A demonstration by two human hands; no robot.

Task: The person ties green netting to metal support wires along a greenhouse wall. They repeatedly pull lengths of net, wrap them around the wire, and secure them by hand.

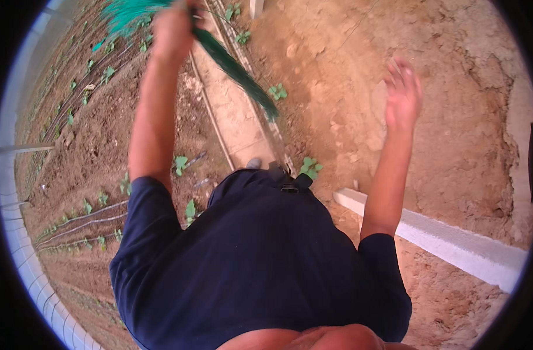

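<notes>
High in the view, blurred by motion, my left hand grips a bundle of green strands, which look like plastic twine. A dark green length of it trails down to the right over a narrow paved walkway. The other end fans out bright turquoise to the upper left, above the planted soil. My right hand is raised on the right over bare earth, fingers apart and holding nothing. The top edge of the frame cuts off part of the bundle.
Young leafy seedlings grow in rows on the left, with thin drip lines along the soil. A white concrete post stands at the lower right, passing behind my right forearm. More seedlings edge the walkway.
</notes>
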